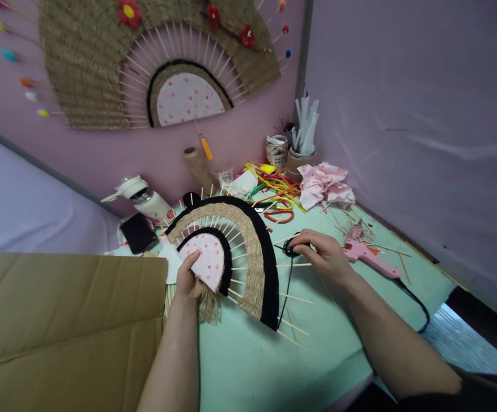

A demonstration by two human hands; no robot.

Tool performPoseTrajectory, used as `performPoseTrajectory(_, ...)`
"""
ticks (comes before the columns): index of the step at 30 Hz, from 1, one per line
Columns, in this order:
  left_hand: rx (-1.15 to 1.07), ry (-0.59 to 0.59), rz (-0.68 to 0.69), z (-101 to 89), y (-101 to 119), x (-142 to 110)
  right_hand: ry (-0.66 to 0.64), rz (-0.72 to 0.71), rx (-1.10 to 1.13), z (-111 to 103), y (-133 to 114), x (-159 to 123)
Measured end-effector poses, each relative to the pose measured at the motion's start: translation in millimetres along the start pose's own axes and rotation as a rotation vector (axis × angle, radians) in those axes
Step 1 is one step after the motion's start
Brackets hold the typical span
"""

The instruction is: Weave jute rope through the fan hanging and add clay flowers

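Observation:
My left hand point(188, 278) grips a woven fan point(252, 252) at its half-round centre, thumb lying on the white fabric with pink dots. Thin wooden sticks run out from that centre through a tan woven band with a black outer border. In my right hand point(323, 254) is a small bundle of black cord point(292, 247), pinched between fingers and thumb at the right of the fan. A taut length of the cord runs down from the bundle to the fan's lower right corner.
A pink glue gun point(371, 254) lies right of my right hand, its cable trailing off. Behind the fan are red-handled scissors point(279, 216), coloured strips, crumpled dotted fabric point(326, 184) and a white bottle point(152, 203). Cardboard point(68, 326) covers the left. A larger fan point(89, 74) hangs on the wall.

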State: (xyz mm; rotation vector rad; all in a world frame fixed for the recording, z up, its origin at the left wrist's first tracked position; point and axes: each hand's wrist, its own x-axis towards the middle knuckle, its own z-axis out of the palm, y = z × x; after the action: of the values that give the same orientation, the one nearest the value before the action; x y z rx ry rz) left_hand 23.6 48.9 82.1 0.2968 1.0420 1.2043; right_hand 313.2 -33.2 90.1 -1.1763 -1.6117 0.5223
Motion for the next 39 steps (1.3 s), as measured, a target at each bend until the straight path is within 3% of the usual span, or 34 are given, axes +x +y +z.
performPoseTrajectory(9, 0.032, -0.043, -0.1, 1.1, -9, -5, -0.105, -0.091, -0.133, 13, 2, -2)
performPoseTrajectory(28, 0.101, 0.009, -0.046, -3.3, -2, -3, 0.304, -0.048, -0.225, 0, 2, -1)
performPoseTrajectory(34, 0.154, -0.021, -0.043, -8.8, 3, -3, 0.337, -0.078, -0.198, -5, 1, 0)
performPoseTrajectory(39, 0.163, -0.03, -0.094, -11.2, 5, -5, 0.281, 0.015, -0.161, -2, -3, -1)
